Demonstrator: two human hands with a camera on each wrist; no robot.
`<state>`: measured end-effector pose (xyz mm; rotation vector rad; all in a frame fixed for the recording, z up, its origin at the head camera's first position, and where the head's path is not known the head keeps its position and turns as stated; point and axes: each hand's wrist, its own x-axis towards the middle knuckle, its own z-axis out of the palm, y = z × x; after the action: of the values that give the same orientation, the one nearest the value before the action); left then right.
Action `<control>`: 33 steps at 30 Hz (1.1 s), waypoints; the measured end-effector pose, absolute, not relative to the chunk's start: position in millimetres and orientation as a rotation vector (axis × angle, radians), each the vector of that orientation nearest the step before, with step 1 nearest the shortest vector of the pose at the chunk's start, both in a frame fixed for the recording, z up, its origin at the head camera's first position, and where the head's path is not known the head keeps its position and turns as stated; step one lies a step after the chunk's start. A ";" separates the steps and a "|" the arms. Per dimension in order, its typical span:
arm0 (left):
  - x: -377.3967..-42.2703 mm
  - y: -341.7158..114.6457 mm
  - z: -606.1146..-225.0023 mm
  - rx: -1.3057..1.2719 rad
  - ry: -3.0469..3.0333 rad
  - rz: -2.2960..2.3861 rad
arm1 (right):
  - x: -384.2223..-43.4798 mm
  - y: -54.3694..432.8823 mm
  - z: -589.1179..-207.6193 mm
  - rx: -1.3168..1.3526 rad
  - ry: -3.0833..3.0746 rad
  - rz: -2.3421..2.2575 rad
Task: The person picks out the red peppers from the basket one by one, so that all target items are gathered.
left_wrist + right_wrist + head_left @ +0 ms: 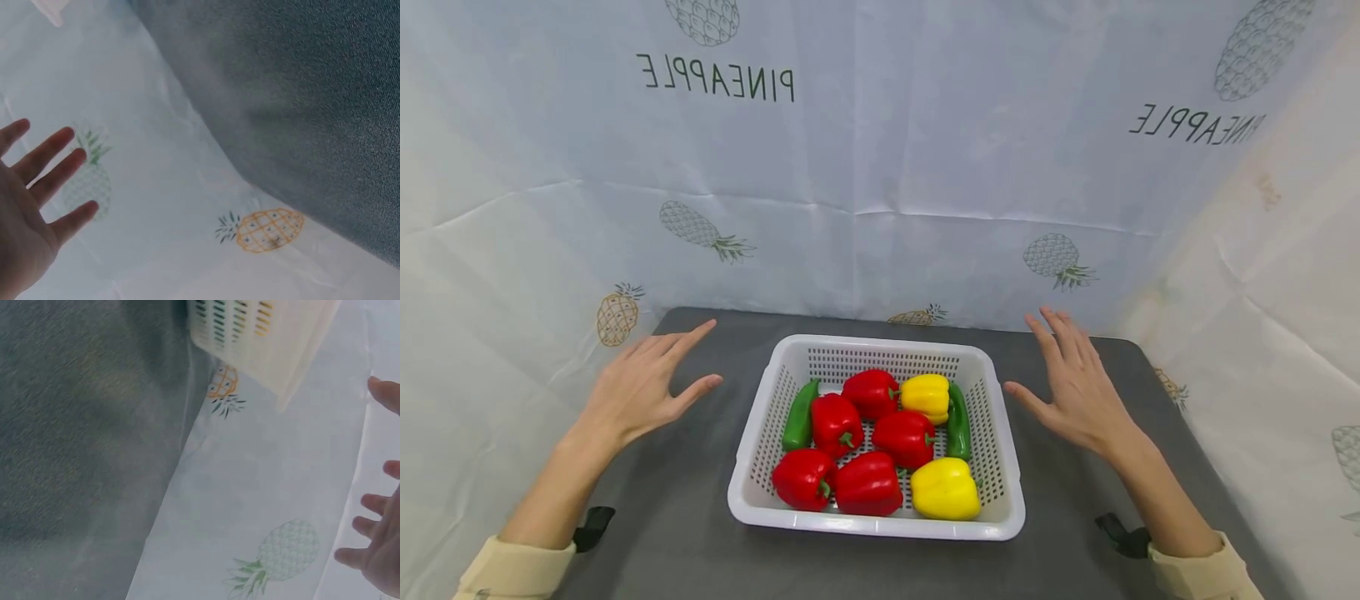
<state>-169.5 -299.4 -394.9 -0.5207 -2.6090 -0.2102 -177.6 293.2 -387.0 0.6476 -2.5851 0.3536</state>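
Observation:
A white perforated plastic basket (880, 523) sits on the dark grey table between my two hands. Inside it lie several red bell peppers (868, 483), two yellow bell peppers (945, 489) and two long green peppers (958, 423), one along each side. To the basket's left, my left hand (643, 385) hovers with fingers spread and nothing in it. On the other side my right hand (1078, 387) is likewise spread and bare, its thumb pointing toward the basket rim. In the right wrist view the basket's slotted wall (250, 337) shows at the top.
The grey table (685, 533) extends around the basket on all sides. Behind it and at both sides hangs a pale curtain (880, 150) printed with pineapples. Dark straps (593, 528) are at both wrists, by the cream sleeves (516, 568).

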 end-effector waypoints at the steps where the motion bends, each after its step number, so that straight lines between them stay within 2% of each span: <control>1: -168.3 -298.4 -394.0 -0.513 -2.632 -0.213 | -177.8 292.0 -386.3 0.658 -2.584 0.357; 33: -124.3 -280.9 -375.7 -0.442 -3.019 -0.589 | -184.1 237.0 -356.6 0.837 -2.901 0.692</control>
<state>-124.3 -280.9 -375.7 -0.4418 -3.0193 -0.5888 -184.1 237.0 -356.6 0.8369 -2.9011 0.6921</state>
